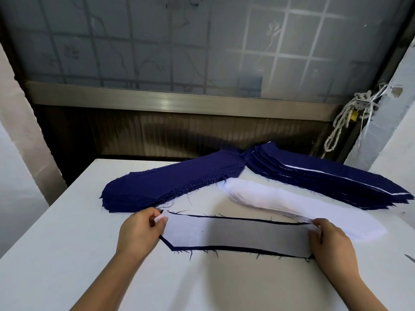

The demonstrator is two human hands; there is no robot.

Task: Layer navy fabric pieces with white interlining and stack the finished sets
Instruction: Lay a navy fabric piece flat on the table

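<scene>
Head view, looking down at a white desk in front of a frosted, patterned window. Close to the viewer lies one long navy fabric piece with angled ends and frayed edges. A slightly smaller white interlining piece of the same shape lies on top of it, so only a thin navy border shows around it. The long axis of this pair runs left to right, directly between the two hands. The left hand is at the left end, its grip pinching the tip of the white interlining between thumb and fingers. The right hand is at the right end, fingers curled over that end; it appears to hold the interlining, though the exact pinch is hidden. Beyond the left hand sits a stack of plain navy pieces. Beyond the right hand lies a loose pile of white interlining pieces, and behind that, at the far right, a stack of navy pieces with white layers showing at the edges, probably the finished sets. That stack is nearer the right hand, so the layered pair would likely travel away from the viewer and to the right, once the white piece sits evenly within the navy border.
</scene>
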